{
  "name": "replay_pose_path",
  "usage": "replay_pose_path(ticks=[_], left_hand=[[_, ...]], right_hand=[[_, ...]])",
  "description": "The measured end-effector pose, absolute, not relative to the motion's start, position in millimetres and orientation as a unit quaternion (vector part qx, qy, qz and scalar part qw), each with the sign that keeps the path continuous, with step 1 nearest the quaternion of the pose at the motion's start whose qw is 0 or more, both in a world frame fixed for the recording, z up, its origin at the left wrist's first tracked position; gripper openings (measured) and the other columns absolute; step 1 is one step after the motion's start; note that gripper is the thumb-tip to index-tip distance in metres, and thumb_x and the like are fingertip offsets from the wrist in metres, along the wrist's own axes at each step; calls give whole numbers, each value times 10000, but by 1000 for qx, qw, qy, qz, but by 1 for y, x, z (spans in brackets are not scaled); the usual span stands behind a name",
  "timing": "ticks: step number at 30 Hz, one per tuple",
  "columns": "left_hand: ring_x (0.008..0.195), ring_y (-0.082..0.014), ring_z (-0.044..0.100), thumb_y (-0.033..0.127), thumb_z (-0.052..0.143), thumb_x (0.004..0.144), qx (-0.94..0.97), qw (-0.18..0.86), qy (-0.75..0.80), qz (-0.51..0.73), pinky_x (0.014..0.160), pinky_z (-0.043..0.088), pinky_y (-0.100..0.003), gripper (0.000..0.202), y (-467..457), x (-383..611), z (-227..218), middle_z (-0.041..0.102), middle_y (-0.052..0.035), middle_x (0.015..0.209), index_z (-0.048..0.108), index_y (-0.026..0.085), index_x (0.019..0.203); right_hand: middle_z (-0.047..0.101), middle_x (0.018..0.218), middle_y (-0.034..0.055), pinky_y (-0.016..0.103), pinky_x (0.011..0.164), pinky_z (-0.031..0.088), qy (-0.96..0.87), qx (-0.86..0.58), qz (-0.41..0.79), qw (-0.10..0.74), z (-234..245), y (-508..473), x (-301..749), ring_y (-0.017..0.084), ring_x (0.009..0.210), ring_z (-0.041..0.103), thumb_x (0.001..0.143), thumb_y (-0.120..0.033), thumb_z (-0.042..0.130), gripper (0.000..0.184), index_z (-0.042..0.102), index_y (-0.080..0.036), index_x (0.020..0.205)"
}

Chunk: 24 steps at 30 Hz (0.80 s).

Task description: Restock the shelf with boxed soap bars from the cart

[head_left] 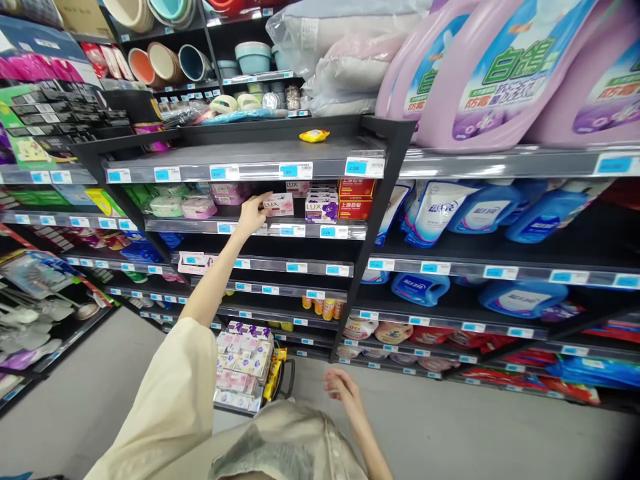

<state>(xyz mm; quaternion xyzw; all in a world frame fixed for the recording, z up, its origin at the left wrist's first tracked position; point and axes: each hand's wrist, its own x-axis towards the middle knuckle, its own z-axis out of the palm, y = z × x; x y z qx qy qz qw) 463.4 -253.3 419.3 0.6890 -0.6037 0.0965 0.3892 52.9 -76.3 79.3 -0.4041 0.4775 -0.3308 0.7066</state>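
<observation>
Head cam view, so: the left hand [253,213] is stretched up to the second shelf [300,231], and the pink LUX soap box [281,204] is gripped at its left end, fingertips [263,198] on top, thumb seemingly underneath. The box is held flat at the shelf's front edge, long axis left-right along it, sticking out rightward from the fingers, just beside the purple LUX boxes [321,208]. Whether it's resting on the shelf can't be told. The right hand [343,388] is seen low down, well apart, fingers loosely spread, nothing held, near a basket [289,381] filled with soap boxes [245,360]. Left is clearly nearer.
</observation>
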Motion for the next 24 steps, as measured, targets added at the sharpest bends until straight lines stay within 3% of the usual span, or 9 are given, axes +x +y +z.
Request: replay_pose_path(ticks=[4,6,11,15,20,24], left_hand=[[1453,-325,569,152,646,944,697,292,-636,158,1273,441,-445,529,-263,454,433,589,-169,1578,688,121,1470],[1494,-343,531,149,674,940,705,249,-645,160,1270,444,-460,545,-270,448,438,572,-157,1609,679,141,1485],[1382,-378,616,199,713,961,738,179,-635,139,1180,516,-497,544,-294,431,452,668,-167,1484,667,192,1503],[1282,-399,659,261,703,983,776,127,-604,130,1097,549,-505,540,-322,421,459,710,-193,1364,655,209,1518],[1336,-379,615,208,703,965,755,143,-625,137,1131,511,-465,516,-349,423,458,682,-197,1428,666,165,1478],[1348,-391,614,176,706,942,740,164,-639,135,1137,497,-468,519,-363,429,452,673,-207,1456,667,129,1457]], right_hand=[[844,877,98,472,720,566,483,-417,-318,701,74,-77,53,360,762,759,577,-755,829,492,785,-323,809],[847,878,90,496,737,572,483,-417,-311,704,70,-77,53,374,781,762,581,-742,825,444,791,-353,794],[846,873,93,534,743,587,487,-413,-312,703,61,-80,56,389,775,765,563,-773,816,452,790,-378,781],[840,855,98,487,698,592,494,-407,-310,703,58,-83,58,357,737,767,515,-810,827,536,785,-346,778],[832,858,124,361,638,550,493,-398,-320,704,57,-86,56,275,692,742,517,-784,865,639,787,-238,842],[839,863,127,342,641,540,494,-390,-327,705,57,-89,55,265,696,743,513,-806,868,680,787,-224,854]])
